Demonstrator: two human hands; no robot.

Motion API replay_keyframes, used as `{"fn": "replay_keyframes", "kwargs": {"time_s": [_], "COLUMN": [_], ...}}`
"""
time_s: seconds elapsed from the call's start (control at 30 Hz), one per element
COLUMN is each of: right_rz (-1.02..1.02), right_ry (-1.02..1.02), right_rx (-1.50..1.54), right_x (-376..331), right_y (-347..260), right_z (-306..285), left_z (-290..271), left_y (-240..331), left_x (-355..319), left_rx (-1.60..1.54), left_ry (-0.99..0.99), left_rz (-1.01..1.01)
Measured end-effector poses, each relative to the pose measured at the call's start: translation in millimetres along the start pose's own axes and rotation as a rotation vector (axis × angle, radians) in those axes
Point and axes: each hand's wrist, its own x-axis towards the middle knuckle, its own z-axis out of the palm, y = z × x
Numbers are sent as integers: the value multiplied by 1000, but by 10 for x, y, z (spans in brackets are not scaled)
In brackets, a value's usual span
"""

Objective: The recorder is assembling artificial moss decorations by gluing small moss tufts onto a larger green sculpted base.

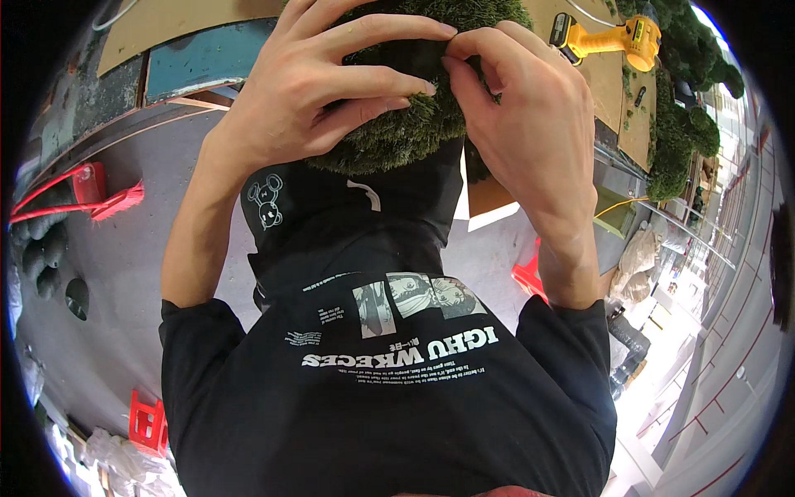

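Moss clump (414, 124), green and rounded, sits top centre, above the black shirt (373, 373). Left hand (323, 91) fingers curl closed over the clump's left side; right hand (522, 116) fingers pinch closed on its upper edge. Yellow drill (609, 40) lies right of the clump, apart. Red broom (83, 203) lies far left of it.

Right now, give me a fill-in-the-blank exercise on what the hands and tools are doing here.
1. Both hands, left hand and right hand, grip a clump of green ____.
2. The drill lying on the board is ____ in colour.
3. The person's shirt is ____.

Missing words: moss; yellow; black
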Motion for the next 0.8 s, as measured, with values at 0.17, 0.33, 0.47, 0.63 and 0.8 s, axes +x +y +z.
{"fn": "replay_keyframes", "kwargs": {"time_s": [0.17,0.33,0.47,0.63,0.8], "right_rz": [-60,-118,-129,-153,-122], "right_ry": [47,158,159,-318,189], "right_rx": [31,0,-21,-39,-70], "right_x": [-22,-91,-104,-86,-176], "right_y": [74,81,77,155,37], "right_z": [90,221,212,103,302], "left_z": [-3,-10,-23,-37,-87], "left_y": [3,38,84,129,192], "left_x": [-12,10,28,73,64], "left_rx": [37,54,90,96,100], "left_ry": [-44,-61,-92,-92,-161], "left_rz": [-18,-22,-73,-75,-196]}}
